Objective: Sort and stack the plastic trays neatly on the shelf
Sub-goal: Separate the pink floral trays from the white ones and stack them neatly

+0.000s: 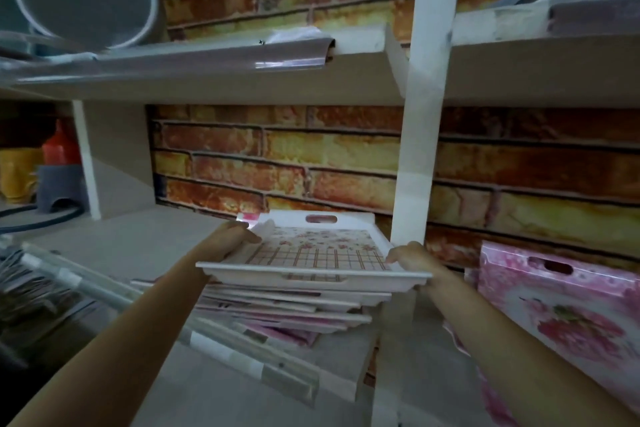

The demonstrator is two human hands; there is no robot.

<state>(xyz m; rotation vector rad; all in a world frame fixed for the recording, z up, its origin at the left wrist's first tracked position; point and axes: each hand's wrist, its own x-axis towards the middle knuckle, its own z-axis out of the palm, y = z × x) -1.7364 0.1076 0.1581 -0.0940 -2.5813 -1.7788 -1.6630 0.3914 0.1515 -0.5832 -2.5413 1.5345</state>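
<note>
- white tray point(313, 253): at 6 o'clock, atop the tray stack point(294, 312) on the shelf point(145, 243).
- left hand point(230, 236): grips its 9 o'clock rim.
- right hand point(412, 256): grips its 3 o'clock rim.
- pink tray point(561, 308): leaning at 4 o'clock.

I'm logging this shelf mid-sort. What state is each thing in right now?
Top tray: held level over the stack.
Left hand: grips its left edge.
Right hand: grips its right edge.
Tray stack: lying flat, edges uneven.
Pink tray: leaning tilted, right of the post.
</note>
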